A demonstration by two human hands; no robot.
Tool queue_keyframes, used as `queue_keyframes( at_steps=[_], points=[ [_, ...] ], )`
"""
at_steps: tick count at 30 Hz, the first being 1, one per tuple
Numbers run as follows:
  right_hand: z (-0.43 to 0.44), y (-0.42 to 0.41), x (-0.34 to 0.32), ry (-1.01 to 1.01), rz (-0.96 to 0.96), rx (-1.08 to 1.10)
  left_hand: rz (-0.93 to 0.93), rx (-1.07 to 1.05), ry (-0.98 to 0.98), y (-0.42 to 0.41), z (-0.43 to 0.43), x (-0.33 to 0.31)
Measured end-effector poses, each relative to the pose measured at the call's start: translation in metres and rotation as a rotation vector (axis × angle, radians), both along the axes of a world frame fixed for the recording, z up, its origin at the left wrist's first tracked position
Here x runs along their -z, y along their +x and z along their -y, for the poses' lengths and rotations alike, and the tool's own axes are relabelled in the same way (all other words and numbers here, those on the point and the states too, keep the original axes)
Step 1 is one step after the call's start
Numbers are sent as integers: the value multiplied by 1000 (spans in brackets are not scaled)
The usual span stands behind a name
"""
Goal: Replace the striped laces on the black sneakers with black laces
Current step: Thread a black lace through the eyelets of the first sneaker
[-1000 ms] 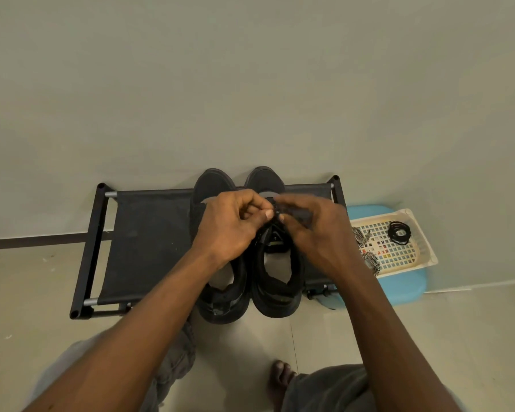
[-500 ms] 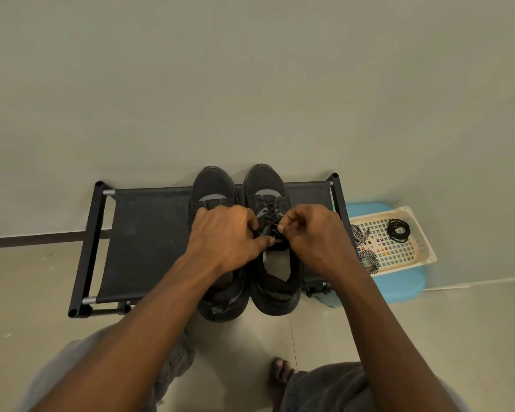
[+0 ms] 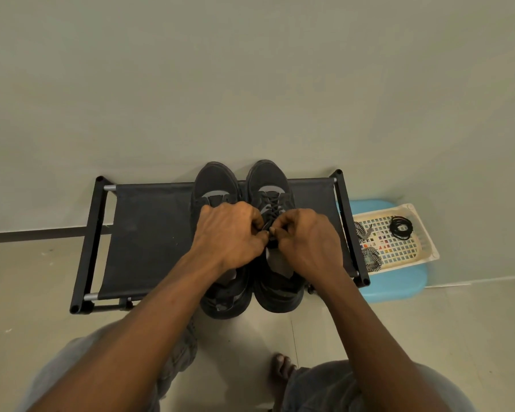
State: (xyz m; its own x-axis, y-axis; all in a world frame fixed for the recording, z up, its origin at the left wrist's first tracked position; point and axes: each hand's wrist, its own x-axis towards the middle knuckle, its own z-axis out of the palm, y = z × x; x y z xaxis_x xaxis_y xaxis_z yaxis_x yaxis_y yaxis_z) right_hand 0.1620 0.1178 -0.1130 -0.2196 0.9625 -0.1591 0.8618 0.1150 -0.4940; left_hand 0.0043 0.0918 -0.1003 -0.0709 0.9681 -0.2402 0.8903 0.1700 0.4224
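Head view: left hand (image 3: 229, 233) and right hand (image 3: 306, 236) (fingers curled) pinch, seemingly, the black lace (image 3: 272, 209) of the right sneaker (image 3: 266, 176); its ends are hidden.

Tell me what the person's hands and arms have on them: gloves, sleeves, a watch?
Nothing is worn. The left hand and right hand show no gloves, rings or watch. The left forearm and right forearm are uncovered, with no sleeve in view.
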Motion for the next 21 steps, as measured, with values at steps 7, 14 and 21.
queue_keyframes(
  at_steps=[7, 14, 21],
  points=[
    [1, -3, 8, -65, -125, 36, 18, -1, -2, 0, 0, 3],
    [0, -3, 13, -60, -153, 21, 72, -26, -21, -3, -1, 4],
    [5, -5, 11, 10, -79, 15, 99, -37, -27, -3, -1, 4]
  ],
)
